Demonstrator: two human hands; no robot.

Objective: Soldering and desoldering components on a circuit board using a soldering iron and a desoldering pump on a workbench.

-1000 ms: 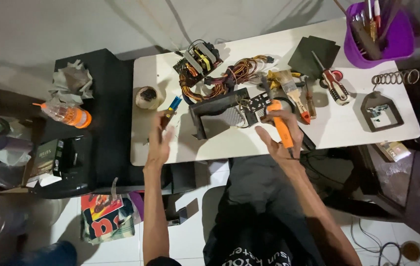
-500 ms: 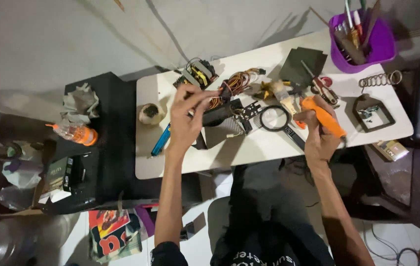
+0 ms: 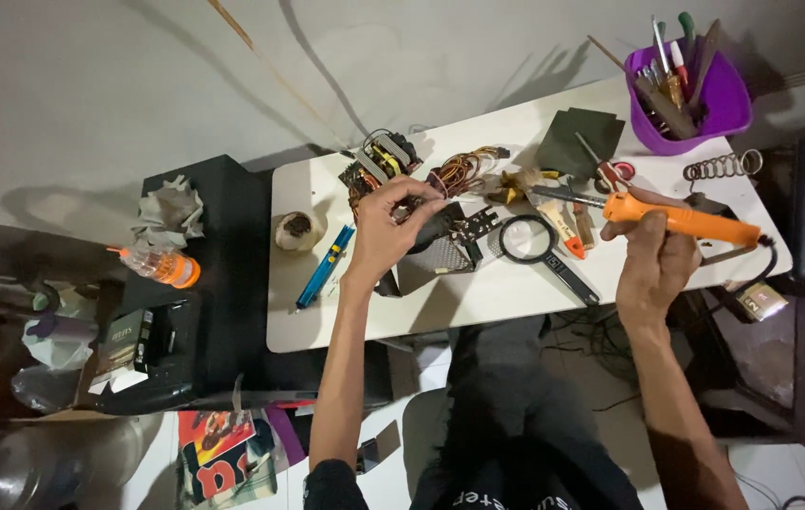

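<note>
Soldering iron (image 3: 681, 219) with its orange handle sat in my right hand (image 3: 652, 264), my fingers (image 3: 631, 229) wrapped tight around the grip, its metal tip pointing toward the middle of the white table (image 3: 478, 302) and hovering above the clutter near the far edge. My left hand (image 3: 385, 231) was over the circuit board (image 3: 379, 165) with its yellow transformers and tangle of orange wires (image 3: 464, 170), close to the far left corner; my fingers (image 3: 418, 199) were pinched together on something small at the board's edge, though I could not tell exactly what. A black magnifying glass (image 3: 539, 250) lay flat between my two hands, and a perforated metal plate (image 3: 445, 255) rested just beside my left wrist. A blue pen-like tool (image 3: 325, 267) lay near the table's left edge, next to a small round pot (image 3: 296, 229). At the far right corner stood a purple tub (image 3: 719, 104) full of tools, with a coiled spring (image 3: 719, 167) lying near it.
</note>
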